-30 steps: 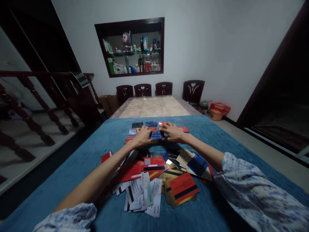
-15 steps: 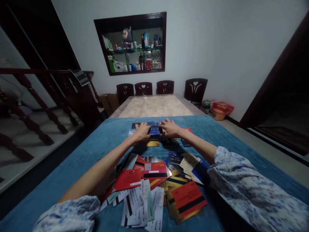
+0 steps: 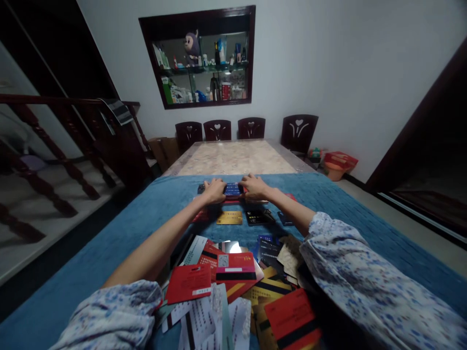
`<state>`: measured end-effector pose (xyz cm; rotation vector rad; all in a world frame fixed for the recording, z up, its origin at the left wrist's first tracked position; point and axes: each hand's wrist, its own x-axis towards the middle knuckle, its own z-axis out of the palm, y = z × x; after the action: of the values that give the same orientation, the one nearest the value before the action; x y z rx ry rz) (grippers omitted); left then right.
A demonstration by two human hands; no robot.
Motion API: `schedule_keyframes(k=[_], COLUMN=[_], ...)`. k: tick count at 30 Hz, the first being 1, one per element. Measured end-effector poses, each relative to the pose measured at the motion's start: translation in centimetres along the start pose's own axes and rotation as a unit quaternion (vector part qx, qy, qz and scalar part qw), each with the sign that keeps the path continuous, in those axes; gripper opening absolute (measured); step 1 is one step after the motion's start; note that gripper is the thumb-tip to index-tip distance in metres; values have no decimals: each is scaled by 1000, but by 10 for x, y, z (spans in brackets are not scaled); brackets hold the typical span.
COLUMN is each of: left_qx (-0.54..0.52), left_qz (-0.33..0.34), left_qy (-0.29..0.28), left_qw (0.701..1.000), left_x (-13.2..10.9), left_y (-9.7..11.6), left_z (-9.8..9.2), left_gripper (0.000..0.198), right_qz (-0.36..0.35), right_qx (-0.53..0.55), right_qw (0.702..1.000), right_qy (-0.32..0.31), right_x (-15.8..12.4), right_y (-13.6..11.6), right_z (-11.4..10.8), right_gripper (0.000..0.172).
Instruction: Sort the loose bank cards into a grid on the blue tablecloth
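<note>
Past the loose card heap on the blue-clothed surface, my left hand and right hand pinch a blue card by its ends, fingers curled, beyond the gold card. I'd keep it flat and square to its neighbours.

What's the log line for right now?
left hand: touching blue card | right hand: touching blue card | gold card: nearer, untouched | card pile: front
</note>
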<state>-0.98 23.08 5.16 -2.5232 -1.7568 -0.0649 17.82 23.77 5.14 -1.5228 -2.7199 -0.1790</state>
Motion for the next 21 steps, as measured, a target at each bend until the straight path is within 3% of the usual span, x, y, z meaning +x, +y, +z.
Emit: schedule_keyframes(k=[21], left_qx=[-19], left_qz=[-38], left_qy=[-13], left_qw=[999], left_x=[44], left_y=[-15], left_z=[20], left_gripper=[44], right_qz=[46], right_qx=[1], right_qw=[998], right_qy=[-31], right_x=[43], right_y=[17], right_z=[18], right_gripper=[50])
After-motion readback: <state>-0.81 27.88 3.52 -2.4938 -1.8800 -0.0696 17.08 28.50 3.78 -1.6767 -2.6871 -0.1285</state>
